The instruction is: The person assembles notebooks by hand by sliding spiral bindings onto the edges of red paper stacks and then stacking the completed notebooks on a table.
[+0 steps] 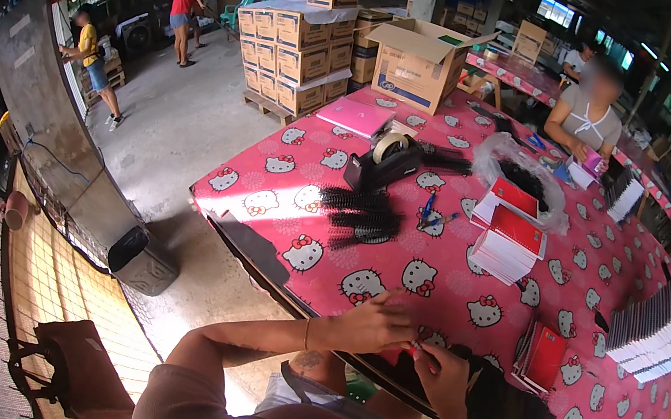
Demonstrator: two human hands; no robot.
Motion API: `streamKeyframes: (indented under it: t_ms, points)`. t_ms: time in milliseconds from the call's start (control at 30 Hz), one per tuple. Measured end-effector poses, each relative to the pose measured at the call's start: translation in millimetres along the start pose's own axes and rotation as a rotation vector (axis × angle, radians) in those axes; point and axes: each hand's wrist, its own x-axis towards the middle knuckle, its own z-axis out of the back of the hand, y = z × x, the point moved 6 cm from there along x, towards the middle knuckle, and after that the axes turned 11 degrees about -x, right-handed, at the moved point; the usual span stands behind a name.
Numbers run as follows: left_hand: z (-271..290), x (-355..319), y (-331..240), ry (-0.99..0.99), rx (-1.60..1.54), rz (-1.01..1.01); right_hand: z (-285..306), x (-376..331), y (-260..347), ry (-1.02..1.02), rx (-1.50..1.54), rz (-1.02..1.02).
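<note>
Head view: small red piece [416, 347], too small to identify, pinched at near table edge [270, 274] between left hand [374, 324] and right hand [443, 374], both closed on it. Best kept low, close, fingertips steady. Beyond, black comb spines [363, 217], red notebooks [512, 241].

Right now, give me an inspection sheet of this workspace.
Surface: table under a pink cartoon-cat cloth, crowded.
Job's things: small red item pinched between both hands at the near edge; kind unclear.
Clutter: tape dispenser, black binding combs, red notebooks, loose white stacks, open cardboard box.
Fingers: left hand and right hand closed on the item.
Cables: nothing seen on the table.
Surroundings: seated co-worker across the table; stacked cartons; two people standing far left.
</note>
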Motion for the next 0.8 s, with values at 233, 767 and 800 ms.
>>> streamKeyframes:
  t_ms: [233, 767, 800]
  points:
    - [-8.6, 6.3, -10.4, 0.017, -0.047, -0.048, -21.3, -35.2, -52.4, 0.029, 0.472, -0.145]
    - [-58.3, -37.0, -36.5, 0.078, 0.135, 0.197, -22.0, -39.1, -41.5, -0.243, 0.521, -0.318]
    - [-49.7, -24.4, -33.1, 0.037, 0.191, 0.189, -23.6, -38.7, -41.3, -0.227, 0.505, -0.292]
